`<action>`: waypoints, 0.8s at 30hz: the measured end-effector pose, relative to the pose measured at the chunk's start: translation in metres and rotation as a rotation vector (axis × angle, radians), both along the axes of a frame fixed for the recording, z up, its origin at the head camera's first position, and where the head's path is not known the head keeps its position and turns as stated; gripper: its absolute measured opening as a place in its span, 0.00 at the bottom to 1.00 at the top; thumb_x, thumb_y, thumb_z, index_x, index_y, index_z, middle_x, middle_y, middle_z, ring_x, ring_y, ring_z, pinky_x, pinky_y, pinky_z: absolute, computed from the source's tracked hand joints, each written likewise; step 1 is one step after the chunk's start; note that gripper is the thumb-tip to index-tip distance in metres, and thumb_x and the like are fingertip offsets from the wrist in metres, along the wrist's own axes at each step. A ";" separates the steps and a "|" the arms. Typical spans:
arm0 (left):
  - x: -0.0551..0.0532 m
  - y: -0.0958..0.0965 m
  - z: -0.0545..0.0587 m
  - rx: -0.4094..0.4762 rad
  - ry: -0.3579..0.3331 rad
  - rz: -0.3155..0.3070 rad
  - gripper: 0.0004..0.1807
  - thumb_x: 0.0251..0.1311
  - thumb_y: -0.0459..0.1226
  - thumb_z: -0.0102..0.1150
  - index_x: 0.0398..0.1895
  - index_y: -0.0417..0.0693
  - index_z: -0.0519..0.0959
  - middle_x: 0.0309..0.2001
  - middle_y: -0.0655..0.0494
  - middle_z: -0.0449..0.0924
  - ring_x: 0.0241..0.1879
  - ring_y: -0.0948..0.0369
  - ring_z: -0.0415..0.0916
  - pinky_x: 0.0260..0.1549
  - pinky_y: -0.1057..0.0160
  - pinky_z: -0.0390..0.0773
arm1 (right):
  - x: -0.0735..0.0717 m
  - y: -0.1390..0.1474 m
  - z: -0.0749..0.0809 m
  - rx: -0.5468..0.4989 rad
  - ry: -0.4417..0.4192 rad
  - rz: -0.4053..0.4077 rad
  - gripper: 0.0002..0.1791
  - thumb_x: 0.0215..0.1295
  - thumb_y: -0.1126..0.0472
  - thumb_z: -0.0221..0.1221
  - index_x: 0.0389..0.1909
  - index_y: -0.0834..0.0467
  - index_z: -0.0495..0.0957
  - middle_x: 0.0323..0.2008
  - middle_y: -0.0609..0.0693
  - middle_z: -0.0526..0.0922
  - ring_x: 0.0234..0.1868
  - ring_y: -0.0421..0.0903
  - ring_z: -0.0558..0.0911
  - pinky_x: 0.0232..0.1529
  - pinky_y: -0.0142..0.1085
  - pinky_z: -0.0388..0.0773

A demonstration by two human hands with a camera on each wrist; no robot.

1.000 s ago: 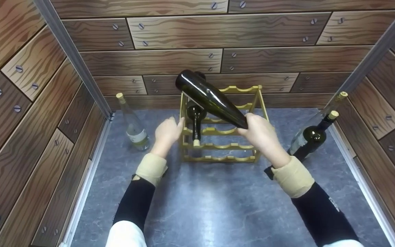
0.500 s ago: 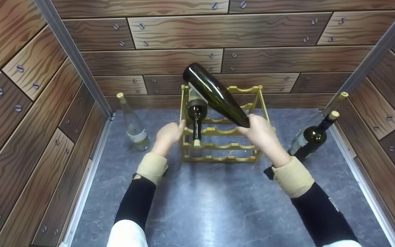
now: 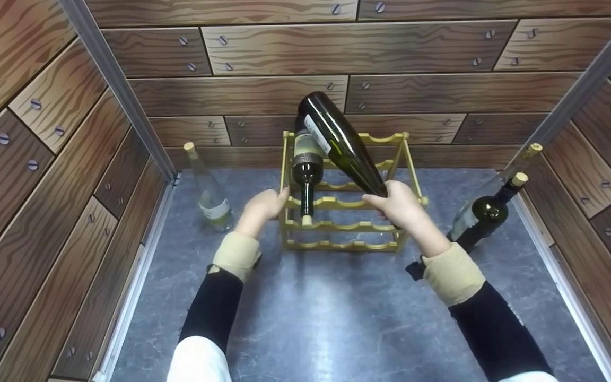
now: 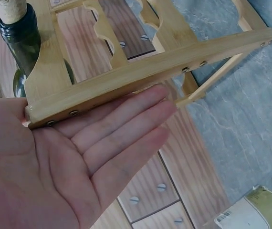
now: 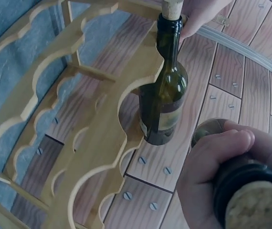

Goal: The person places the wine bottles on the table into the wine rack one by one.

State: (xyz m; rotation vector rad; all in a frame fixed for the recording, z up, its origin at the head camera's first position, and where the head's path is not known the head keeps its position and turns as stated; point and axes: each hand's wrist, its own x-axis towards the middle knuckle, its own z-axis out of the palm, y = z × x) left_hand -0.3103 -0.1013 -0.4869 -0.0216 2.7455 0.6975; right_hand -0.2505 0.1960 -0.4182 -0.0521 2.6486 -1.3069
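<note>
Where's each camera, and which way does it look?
Head: on the head, facing forward and down at the yellowish wooden rack; left hand, right hand and black sleeves show.
Left wrist: on that wrist, facing the rack's side; only the left hand shows.
Right wrist: on that wrist, facing the rack past the right hand, gripping a dark green glass bottle; some left hand shows.
Both wrist views share the rack and the corked dark glass bottle in it.
</note>
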 end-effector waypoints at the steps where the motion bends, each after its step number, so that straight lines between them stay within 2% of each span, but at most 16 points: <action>1: 0.000 0.000 0.000 0.006 -0.006 0.001 0.39 0.83 0.58 0.30 0.70 0.35 0.76 0.69 0.37 0.78 0.67 0.40 0.78 0.70 0.43 0.77 | 0.000 -0.001 -0.001 -0.027 -0.012 0.002 0.13 0.75 0.57 0.63 0.39 0.64 0.74 0.19 0.45 0.75 0.18 0.36 0.74 0.21 0.28 0.72; 9: 0.000 0.000 0.001 0.015 -0.009 -0.006 0.39 0.83 0.57 0.30 0.67 0.34 0.78 0.65 0.37 0.82 0.63 0.42 0.82 0.67 0.44 0.79 | 0.001 -0.008 -0.009 -0.349 -0.183 -0.026 0.09 0.77 0.63 0.59 0.38 0.63 0.71 0.16 0.42 0.73 0.15 0.32 0.71 0.18 0.24 0.74; 11: 0.000 0.000 0.001 0.026 -0.013 -0.007 0.38 0.83 0.57 0.30 0.65 0.34 0.79 0.62 0.37 0.84 0.61 0.42 0.83 0.66 0.45 0.80 | 0.000 -0.009 -0.011 -0.398 -0.216 -0.035 0.09 0.78 0.62 0.58 0.38 0.63 0.71 0.16 0.42 0.74 0.14 0.32 0.71 0.18 0.23 0.74; 16: 0.000 -0.001 0.002 0.044 -0.030 -0.006 0.37 0.83 0.57 0.30 0.57 0.36 0.82 0.48 0.40 0.88 0.49 0.44 0.85 0.60 0.46 0.82 | -0.003 -0.010 -0.016 -0.488 -0.274 -0.055 0.09 0.80 0.61 0.56 0.38 0.61 0.70 0.17 0.41 0.75 0.15 0.32 0.72 0.18 0.22 0.73; 24: -0.001 -0.001 0.000 0.025 -0.018 -0.019 0.37 0.83 0.56 0.30 0.54 0.36 0.83 0.52 0.39 0.87 0.53 0.44 0.85 0.62 0.46 0.82 | -0.009 -0.014 -0.027 -0.763 -0.381 -0.113 0.12 0.81 0.64 0.53 0.33 0.61 0.70 0.16 0.42 0.74 0.15 0.32 0.71 0.16 0.20 0.71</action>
